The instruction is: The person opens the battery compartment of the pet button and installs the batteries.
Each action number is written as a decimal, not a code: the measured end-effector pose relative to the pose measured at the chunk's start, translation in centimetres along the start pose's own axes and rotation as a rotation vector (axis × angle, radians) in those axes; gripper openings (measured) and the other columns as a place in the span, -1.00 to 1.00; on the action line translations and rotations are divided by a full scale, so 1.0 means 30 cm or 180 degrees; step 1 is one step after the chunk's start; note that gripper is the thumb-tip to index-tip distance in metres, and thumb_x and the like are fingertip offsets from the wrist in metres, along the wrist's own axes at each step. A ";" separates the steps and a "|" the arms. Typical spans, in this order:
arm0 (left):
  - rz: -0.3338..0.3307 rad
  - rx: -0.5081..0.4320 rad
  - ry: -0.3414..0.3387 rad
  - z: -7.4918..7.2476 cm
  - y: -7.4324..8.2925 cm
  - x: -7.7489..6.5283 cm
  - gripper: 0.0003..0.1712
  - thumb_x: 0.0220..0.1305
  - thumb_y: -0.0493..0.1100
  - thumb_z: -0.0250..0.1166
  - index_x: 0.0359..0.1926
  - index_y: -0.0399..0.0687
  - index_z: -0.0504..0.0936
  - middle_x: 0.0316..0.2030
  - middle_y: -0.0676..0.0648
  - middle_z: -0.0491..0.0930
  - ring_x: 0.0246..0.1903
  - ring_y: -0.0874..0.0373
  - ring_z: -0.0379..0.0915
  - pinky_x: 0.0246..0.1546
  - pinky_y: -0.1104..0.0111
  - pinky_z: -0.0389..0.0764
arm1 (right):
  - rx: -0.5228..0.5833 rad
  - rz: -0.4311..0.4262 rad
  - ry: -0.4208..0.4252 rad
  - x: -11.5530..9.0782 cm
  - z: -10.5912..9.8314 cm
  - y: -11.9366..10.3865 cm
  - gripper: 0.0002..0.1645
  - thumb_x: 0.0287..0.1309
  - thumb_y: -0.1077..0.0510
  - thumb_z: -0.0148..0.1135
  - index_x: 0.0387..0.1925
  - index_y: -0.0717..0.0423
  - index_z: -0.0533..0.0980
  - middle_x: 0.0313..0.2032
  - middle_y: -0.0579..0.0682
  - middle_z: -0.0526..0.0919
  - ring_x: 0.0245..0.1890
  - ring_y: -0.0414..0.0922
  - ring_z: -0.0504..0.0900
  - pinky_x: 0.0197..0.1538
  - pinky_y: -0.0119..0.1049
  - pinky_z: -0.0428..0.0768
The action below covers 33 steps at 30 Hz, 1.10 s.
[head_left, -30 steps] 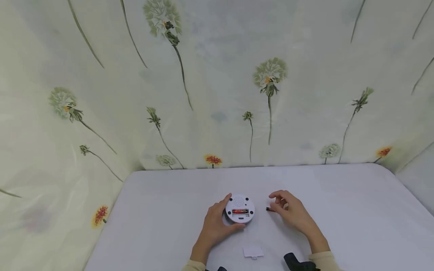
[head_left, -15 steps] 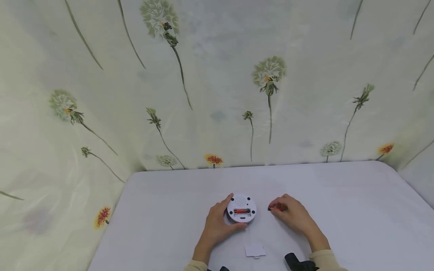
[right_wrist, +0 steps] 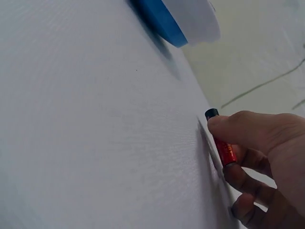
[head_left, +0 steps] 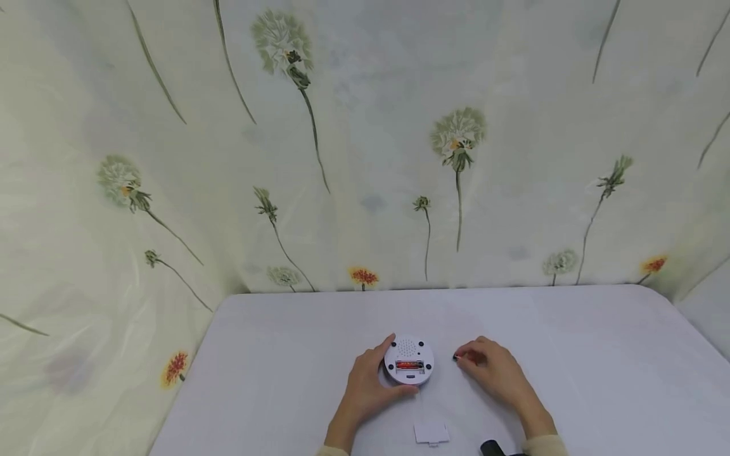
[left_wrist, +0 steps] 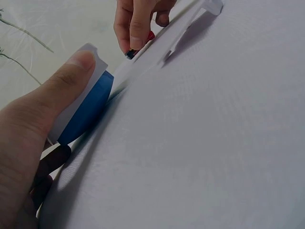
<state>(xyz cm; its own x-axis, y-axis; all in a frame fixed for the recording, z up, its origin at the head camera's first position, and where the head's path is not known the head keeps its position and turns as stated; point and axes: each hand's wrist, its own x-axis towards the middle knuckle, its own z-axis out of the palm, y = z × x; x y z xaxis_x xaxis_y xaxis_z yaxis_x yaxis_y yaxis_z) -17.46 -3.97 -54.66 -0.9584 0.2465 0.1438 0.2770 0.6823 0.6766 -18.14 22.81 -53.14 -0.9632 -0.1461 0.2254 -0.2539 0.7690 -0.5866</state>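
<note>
A round white device (head_left: 408, 347) with a blue lower part lies with its battery compartment facing up. One red battery (head_left: 409, 365) sits in that compartment. My left hand (head_left: 367, 383) grips the device by its left side, thumb on the near edge and fingers around the far edge. To the right of it, my right hand (head_left: 499, 373) pinches a red and black battery (right_wrist: 224, 149) between thumb and fingers, just over the table. In the left wrist view the blue part (left_wrist: 88, 112) shows beneath my thumb.
A small white battery cover (head_left: 431, 433) lies on the table near me, below the device. The white-clothed table (head_left: 285, 342) runs back to a flower-printed curtain (head_left: 365, 158). A black object (head_left: 492, 448) is beside my right wrist.
My right hand has closed its fingers on the loose battery and picked it up. My left hand keeps holding the device in place. The head view has shifted slightly.
</note>
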 end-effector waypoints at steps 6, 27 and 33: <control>-0.0062 0.0039 -0.0009 0.008 -0.004 -0.003 0.17 -0.32 0.52 0.37 0.39 0.43 0.15 0.20 0.14 0.46 0.07 0.18 0.39 0.09 0.12 0.45 | 0.0191 0.0030 0.0216 -0.004 0.020 0.006 -0.84 0.01 0.20 0.37 -0.38 -0.15 0.61 -0.51 -0.28 0.44 -0.45 -0.35 0.39 -0.35 -0.44 0.38; 0.0055 0.0007 0.0080 0.009 -0.009 -0.002 0.16 -0.30 0.51 0.36 0.39 0.39 0.17 0.20 0.14 0.47 0.05 0.17 0.40 0.05 0.14 0.45 | 0.0450 -0.0535 0.0599 0.013 0.019 -0.060 -0.76 0.02 0.26 0.37 -0.30 -0.13 0.57 -0.43 -0.31 0.47 -0.37 -0.35 0.42 -0.34 -0.42 0.49; -0.0007 -0.0005 0.0040 0.005 -0.001 -0.002 0.17 -0.31 0.52 0.36 0.39 0.39 0.17 0.19 0.13 0.47 0.05 0.18 0.39 0.05 0.13 0.45 | 0.0447 -0.0565 0.0547 0.013 0.011 -0.069 -0.79 0.05 0.22 0.35 -0.28 -0.14 0.57 -0.40 -0.31 0.49 -0.36 -0.36 0.43 -0.33 -0.41 0.50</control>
<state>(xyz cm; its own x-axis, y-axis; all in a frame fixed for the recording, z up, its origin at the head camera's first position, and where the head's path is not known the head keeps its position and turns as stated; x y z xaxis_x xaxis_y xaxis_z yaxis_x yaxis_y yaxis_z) -17.40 -3.90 -54.80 -0.9598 0.2364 0.1516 0.2750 0.6818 0.6779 -18.01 20.95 -52.10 -0.8767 -0.1539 0.4557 -0.4385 0.6454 -0.6255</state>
